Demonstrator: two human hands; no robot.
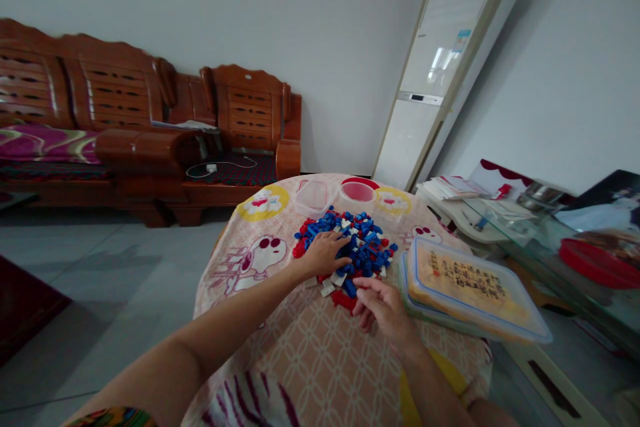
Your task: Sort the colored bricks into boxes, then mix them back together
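A heap of small plastic building bricks [370,240], mostly blue with some red and white, lies in the middle of the round table. My left hand [326,253] reaches over the heap's left side, fingers spread and touching the bricks; its fingertips are partly lost among them. At the near right edge of the heap is my right hand [383,307], its index finger stretched toward a blue brick [350,289] and the other fingers loosely bent. I see nothing held in it. Red bricks [344,300] lie just left of its fingers.
Behind the heap stand a clear square container [314,199] and a round tub [358,192]. Stacked lidded plastic boxes [470,283] overhang the table's right edge. The patterned tablecloth [310,353] covers the table. A cluttered glass table [530,233] is close by on the right.
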